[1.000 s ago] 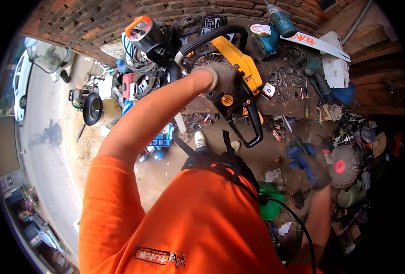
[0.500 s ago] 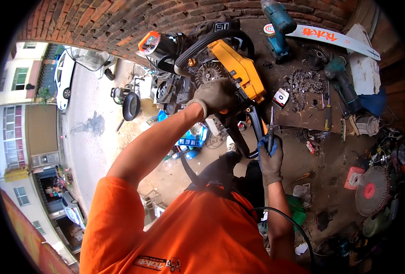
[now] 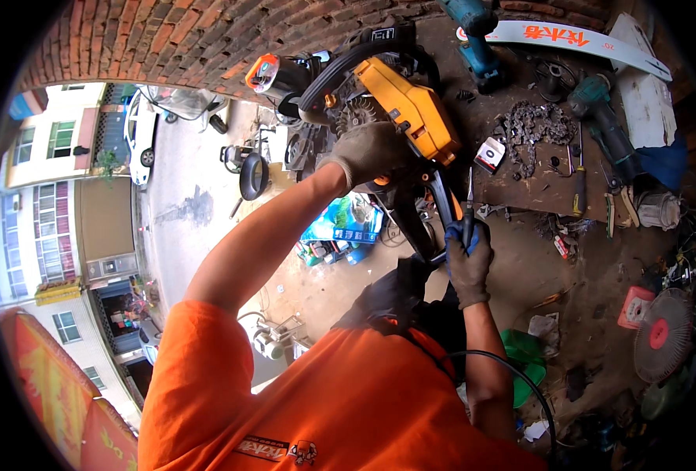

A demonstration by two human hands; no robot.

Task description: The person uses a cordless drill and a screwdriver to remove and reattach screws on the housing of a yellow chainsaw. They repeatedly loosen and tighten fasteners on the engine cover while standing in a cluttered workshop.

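Note:
A chainsaw body (image 3: 408,108) with a yellow-orange cover and a black loop handle lies at the near left of the bench. Its finned flywheel (image 3: 356,115) is exposed. My left hand (image 3: 371,149), in a grey-brown glove, is closed over the saw just below the flywheel; its fingertips are partly hidden. Beside the saw's rear handle (image 3: 442,196), my gloved right hand (image 3: 470,263) grips a slim pointed tool (image 3: 467,224) with a dark grip and a metal tip upward. Whether it is a screwdriver or long-nose pliers, I cannot tell.
On the bench (image 3: 513,188) lie a heaped saw chain (image 3: 535,129), a small white box (image 3: 489,155), a guide bar (image 3: 552,35), a screwdriver (image 3: 580,188) and two teal power tools (image 3: 481,59). A fan-like disc (image 3: 662,334) stands at right; a green container (image 3: 523,361) sits below.
The view has shifted, so the street and bench items appear farther right. Both hands keep their grips, with little movement against the chainsaw.

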